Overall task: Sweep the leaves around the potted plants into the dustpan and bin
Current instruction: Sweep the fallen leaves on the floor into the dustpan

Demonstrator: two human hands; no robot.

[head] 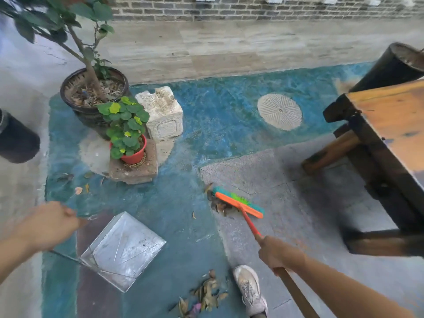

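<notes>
Head view: the metal dustpan [124, 251] — rigid, light, likely to skate — sits on the blue-painted floor [179, 226] toward its near edge, with the left hand [49, 223] clenched round its thin wire handle, the sensible place to steady it. The broom [239, 203], stiff-shafted with springy bristles, is grasped mid-handle by the right hand [276, 253], its head at the grey slab's [298, 191] left edge. Dry leaves [218, 206] against the bristles and a pile [206, 292] beside the shoe [250, 290] look featherlight and brittle — short, low strokes should suit.
</notes>
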